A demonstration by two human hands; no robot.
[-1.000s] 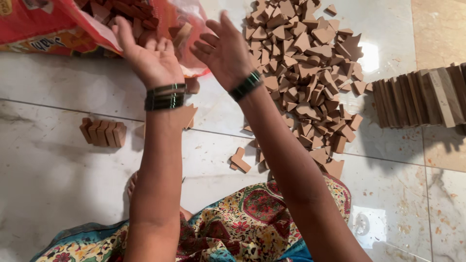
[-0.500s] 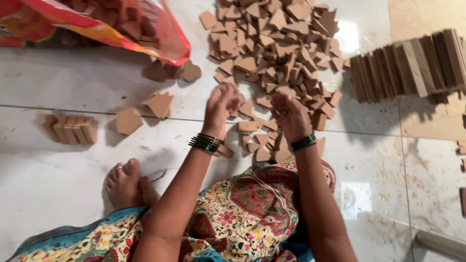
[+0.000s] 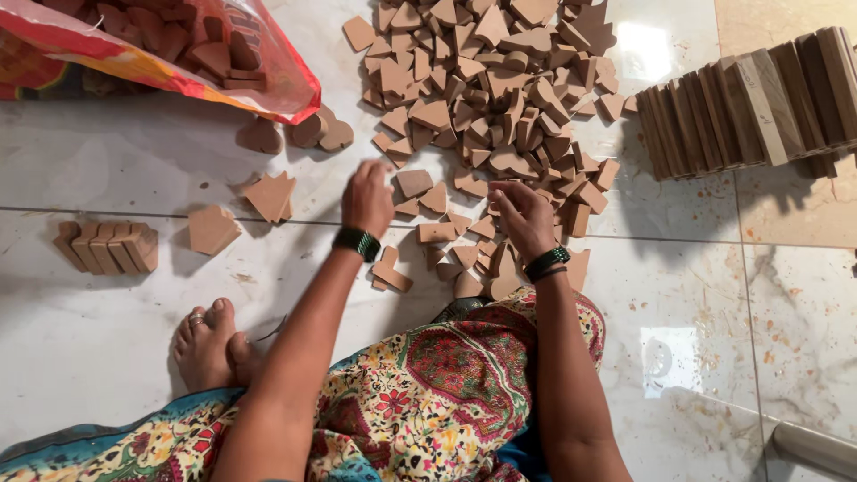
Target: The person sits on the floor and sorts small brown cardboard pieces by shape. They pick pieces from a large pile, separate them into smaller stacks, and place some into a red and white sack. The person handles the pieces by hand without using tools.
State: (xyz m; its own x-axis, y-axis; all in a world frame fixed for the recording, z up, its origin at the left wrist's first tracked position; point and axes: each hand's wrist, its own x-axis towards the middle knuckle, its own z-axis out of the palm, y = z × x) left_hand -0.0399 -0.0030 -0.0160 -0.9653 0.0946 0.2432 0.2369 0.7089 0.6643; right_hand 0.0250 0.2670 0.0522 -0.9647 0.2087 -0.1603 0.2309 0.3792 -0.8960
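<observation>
A big heap of flat brown wooden cut-out pieces [image 3: 486, 89] lies on the pale tiled floor [image 3: 107, 357] in front of me. My left hand [image 3: 368, 198], palm down with bent fingers, sits at the heap's near left edge beside a squarish piece [image 3: 413, 183]. My right hand [image 3: 522, 214] is at the near edge too, fingertips bunched together among the loose pieces. Whether either hand grips a piece is hidden by the fingers. Both wrists carry dark bangles.
A red and orange sack [image 3: 178, 54] of more pieces lies open at the top left. A short row of stacked pieces [image 3: 107, 247] stands at the left, a long row of upright wooden slabs [image 3: 750, 98] at the right. My bare foot [image 3: 205, 344] and patterned clothing [image 3: 446, 393] are below.
Both hands came down from the sack's mouth to the near edge of the heap. The left hand has since shifted slightly left among the loose pieces.
</observation>
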